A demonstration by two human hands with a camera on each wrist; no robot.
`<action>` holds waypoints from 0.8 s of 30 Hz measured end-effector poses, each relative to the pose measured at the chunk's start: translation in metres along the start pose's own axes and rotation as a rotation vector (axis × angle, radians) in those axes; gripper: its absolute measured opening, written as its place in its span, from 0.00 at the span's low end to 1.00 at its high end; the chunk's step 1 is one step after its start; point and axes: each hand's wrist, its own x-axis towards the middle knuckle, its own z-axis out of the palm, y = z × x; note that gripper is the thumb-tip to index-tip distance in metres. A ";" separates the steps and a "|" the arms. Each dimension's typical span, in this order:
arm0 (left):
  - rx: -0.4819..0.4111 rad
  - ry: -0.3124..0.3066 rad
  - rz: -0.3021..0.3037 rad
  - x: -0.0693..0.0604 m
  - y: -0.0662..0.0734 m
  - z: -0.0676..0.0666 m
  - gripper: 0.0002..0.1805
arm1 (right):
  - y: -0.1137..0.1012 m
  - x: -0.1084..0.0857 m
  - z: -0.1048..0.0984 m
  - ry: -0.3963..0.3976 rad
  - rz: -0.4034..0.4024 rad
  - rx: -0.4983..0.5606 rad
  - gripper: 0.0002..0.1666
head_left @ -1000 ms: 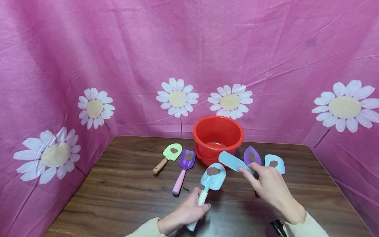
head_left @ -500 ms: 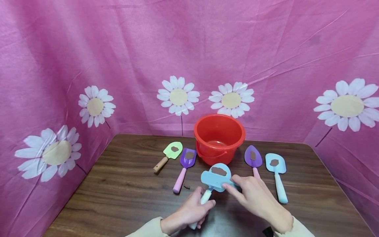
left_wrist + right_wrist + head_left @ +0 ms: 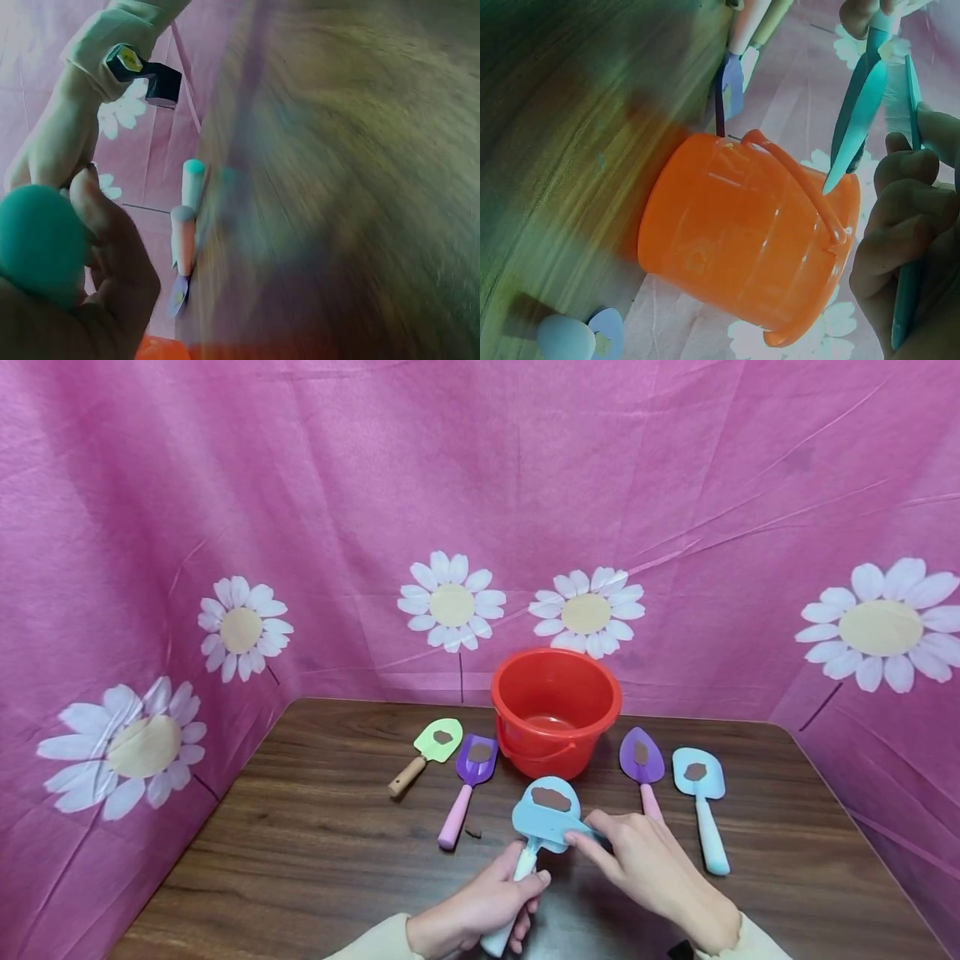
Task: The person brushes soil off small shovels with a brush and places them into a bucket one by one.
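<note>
My left hand [image 3: 491, 897] grips the white handle of a light blue shovel [image 3: 564, 789], whose blade carries a brown patch. In my right hand [image 3: 652, 864] is a flat light blue tool [image 3: 540, 822], pinched between thumb and fingers. It lies across the lower part of the shovel blade in the head view; whether the two touch is unclear. The right wrist view shows the tool's bristles [image 3: 898, 101] beside the shovel blade [image 3: 859, 124]. A rounded green handle end [image 3: 41, 244] sticks out of my left hand in the left wrist view.
A red bucket [image 3: 551, 735] stands behind the held shovel. To its left lie a green shovel [image 3: 437, 741] and a purple one [image 3: 476, 760]; to its right, a purple [image 3: 641, 756] and a light blue one [image 3: 699, 772]. A small brown piece [image 3: 472, 832] lies on the table.
My right hand has moved left, bringing the flat tool from beside the bucket to over the held shovel's blade. The left hand and shovel have shifted slightly right.
</note>
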 end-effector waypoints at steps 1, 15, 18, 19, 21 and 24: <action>0.003 -0.007 -0.004 -0.001 0.000 0.000 0.09 | 0.000 0.000 0.000 -0.001 0.001 0.003 0.18; -0.004 0.007 0.009 -0.004 -0.003 0.004 0.11 | 0.008 -0.003 0.007 0.100 -0.049 -0.100 0.20; 0.039 0.041 0.013 -0.005 -0.002 0.006 0.11 | 0.011 -0.003 0.008 0.130 -0.040 -0.125 0.19; 0.060 0.051 0.012 -0.005 -0.003 0.007 0.11 | 0.012 -0.003 0.009 0.139 -0.032 -0.132 0.19; 0.110 0.068 0.019 -0.006 -0.003 0.008 0.10 | 0.014 -0.003 0.010 0.154 -0.018 -0.143 0.19; 0.162 0.082 0.045 -0.006 -0.004 0.009 0.08 | 0.015 -0.003 0.011 0.157 0.005 -0.152 0.19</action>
